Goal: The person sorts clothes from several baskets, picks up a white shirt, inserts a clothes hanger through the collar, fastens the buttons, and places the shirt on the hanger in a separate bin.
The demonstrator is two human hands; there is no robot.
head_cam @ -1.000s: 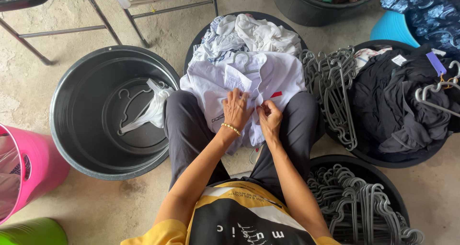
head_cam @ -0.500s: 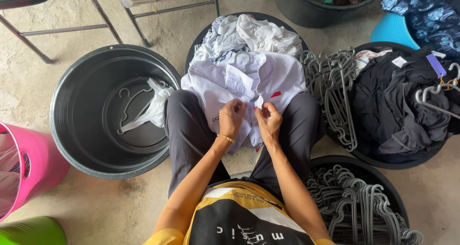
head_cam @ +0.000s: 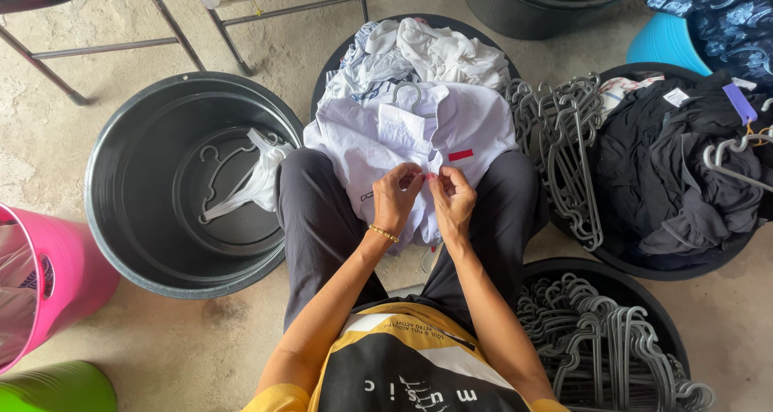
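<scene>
- so the person is sitting on the concrete floor (head_cam: 266, 49) with legs apart and a white shirt (head_cam: 378, 138) spread over the lap; it's already on a grey hanger (head_cam: 408, 92), hook poking out at the collar
- left hand (head_cam: 396, 198) is pinched closed on the shirt's front edge, fingertips right at the placket; there's a gold bracelet (head_cam: 384, 234) on that wrist
- right hand (head_cam: 453, 198) is doing the same just beside it, fingers closed on the cloth; the two hands are nearly touching, looks like button fiddling but the button itself is too small to make out
- little red patch (head_cam: 460, 155) on the shirt's chest, just above the right hand
- behind the shirt there's a black tub (head_cam: 326, 74) heaped with more white laundry (head_cam: 439, 49); the shirt's collar end lies against that pile
- to the person's left, a big black tub (head_cam: 109, 211) that's mostly bare inside; one hanger with a white garment (head_cam: 258, 182) lies in it
- to the right, a bunch of grey hangers (head_cam: 564, 146) draped over the rim of a tub full of dark clothes (head_cam: 668, 170)
- nearer the right knee, another tub (head_cam: 668, 323) stuffed with grey hangers
- pink bucket (head_cam: 48, 283) and a green one (head_cam: 56, 388) at the far left edge; blue basin (head_cam: 668, 41) top right
</scene>
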